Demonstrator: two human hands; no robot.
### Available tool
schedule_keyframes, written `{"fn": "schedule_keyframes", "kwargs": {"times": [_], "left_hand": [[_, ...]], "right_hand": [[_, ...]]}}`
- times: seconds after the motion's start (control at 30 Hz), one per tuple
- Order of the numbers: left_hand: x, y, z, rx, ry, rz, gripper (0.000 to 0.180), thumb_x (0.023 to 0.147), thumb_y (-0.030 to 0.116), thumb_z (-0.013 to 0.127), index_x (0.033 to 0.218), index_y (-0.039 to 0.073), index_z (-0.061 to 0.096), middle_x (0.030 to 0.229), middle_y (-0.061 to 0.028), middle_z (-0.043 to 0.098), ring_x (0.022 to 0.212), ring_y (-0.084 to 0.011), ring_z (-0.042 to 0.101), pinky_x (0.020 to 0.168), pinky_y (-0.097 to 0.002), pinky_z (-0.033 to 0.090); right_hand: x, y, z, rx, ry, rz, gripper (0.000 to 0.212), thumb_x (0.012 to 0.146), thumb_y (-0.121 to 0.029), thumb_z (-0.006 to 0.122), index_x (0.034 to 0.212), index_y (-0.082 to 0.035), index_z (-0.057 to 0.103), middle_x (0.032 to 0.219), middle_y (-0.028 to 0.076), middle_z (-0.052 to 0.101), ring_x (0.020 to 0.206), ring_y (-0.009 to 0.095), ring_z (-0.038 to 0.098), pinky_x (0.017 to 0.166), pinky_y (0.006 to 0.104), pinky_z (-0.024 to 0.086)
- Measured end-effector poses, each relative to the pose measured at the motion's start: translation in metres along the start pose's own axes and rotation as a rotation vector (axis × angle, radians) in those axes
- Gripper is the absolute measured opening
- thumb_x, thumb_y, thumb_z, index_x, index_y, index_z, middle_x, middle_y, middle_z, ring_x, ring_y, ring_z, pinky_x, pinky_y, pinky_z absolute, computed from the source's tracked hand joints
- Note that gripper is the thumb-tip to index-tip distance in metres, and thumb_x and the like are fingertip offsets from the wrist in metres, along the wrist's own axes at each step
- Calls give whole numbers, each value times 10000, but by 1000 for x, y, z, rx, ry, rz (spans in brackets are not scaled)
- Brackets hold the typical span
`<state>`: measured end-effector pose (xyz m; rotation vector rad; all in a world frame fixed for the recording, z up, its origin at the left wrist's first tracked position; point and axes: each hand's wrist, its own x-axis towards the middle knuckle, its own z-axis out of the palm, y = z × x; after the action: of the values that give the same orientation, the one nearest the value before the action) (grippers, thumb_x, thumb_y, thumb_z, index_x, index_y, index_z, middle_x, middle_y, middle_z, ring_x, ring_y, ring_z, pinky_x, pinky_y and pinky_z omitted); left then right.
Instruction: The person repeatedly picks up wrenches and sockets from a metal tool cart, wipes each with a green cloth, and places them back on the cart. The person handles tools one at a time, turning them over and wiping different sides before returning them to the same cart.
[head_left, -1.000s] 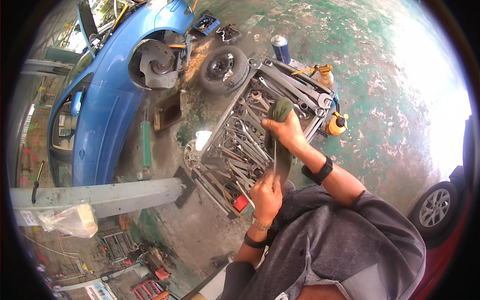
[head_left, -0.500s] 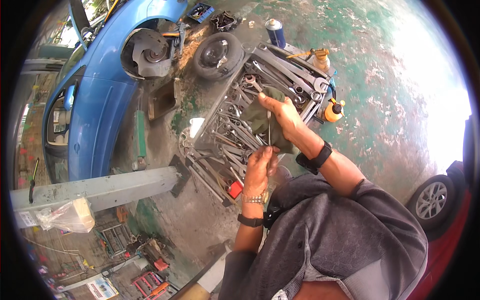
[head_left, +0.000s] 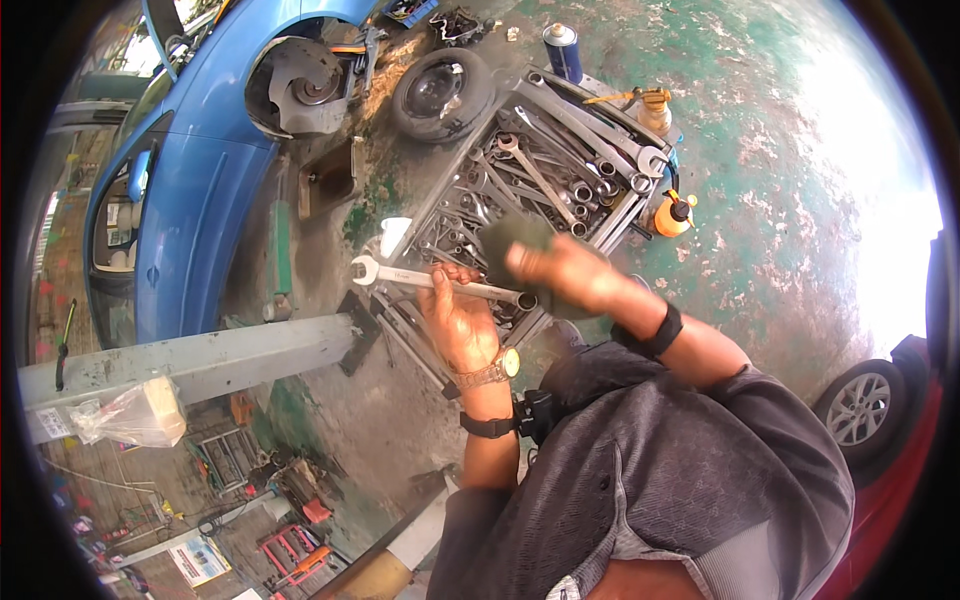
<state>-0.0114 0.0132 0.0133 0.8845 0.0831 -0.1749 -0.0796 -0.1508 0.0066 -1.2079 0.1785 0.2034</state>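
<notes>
My left hand (head_left: 458, 325) is closed around a silver combination wrench (head_left: 400, 276). The wrench lies crosswise above the tool tray, its open jaw pointing left and its ring end near my right hand. A dark green cloth (head_left: 508, 242) is bunched in my right hand (head_left: 572, 275), just beyond the ring end; both are smeared by motion. Whether the cloth touches the wrench I cannot tell. Below both hands, the metal tray (head_left: 622, 232) is filled with many loose wrenches, among them a large combination wrench (head_left: 590, 125) along its far right side.
Beyond the tray lie a wheel (head_left: 440, 95) and a blue spray can (head_left: 563, 55). An orange-topped bottle (head_left: 673, 215) stands to its right, a white cup (head_left: 394, 234) to its left. A grey steel post (head_left: 200, 360) and a blue car (head_left: 200, 215) occupy the left side.
My left hand has moved left and turned the wrench from roughly upright to crosswise. The right hand with the cloth has shifted lower, uncovering another wrench in the tray.
</notes>
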Motion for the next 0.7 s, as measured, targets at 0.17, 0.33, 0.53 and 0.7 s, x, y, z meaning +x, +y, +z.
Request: {"fn": "schedule_keyframes", "kwargs": {"times": [0.17,0.33,0.53,0.7], "left_hand": [[-11,-2,-6,-185,13,-92,318,1018,349,453,820,101,476,611,0,387,572,-133,358,654,-287,382],[-5,4,-55,-199,20,-97,348,1034,350,410,785,111,451,575,23,372,499,-98,344,532,-261,337],[51,34,-154,54,296,-40,170,987,218,498,910,72,538,668,-5,492,534,-114,422,535,-291,388],[86,-32,-179,9,332,-221,64,932,98,533,953,40,550,751,-43,547,594,-146,471,563,-332,416]], "right_hand": [[-7,19,39,-684,110,-505,454,842,-417,699,908,3,541,707,240,577,621,385,587,601,459,470],[-16,29,-1,-742,55,-458,377,866,-362,686,898,-13,548,731,183,598,647,327,583,626,418,485],[-80,16,-99,-103,537,29,461,873,-221,675,1241,25,546,1092,96,643,991,185,616,890,324,499],[-116,12,-130,384,580,-176,398,909,-180,628,1240,28,558,1141,141,640,1024,225,629,875,339,521]]}}
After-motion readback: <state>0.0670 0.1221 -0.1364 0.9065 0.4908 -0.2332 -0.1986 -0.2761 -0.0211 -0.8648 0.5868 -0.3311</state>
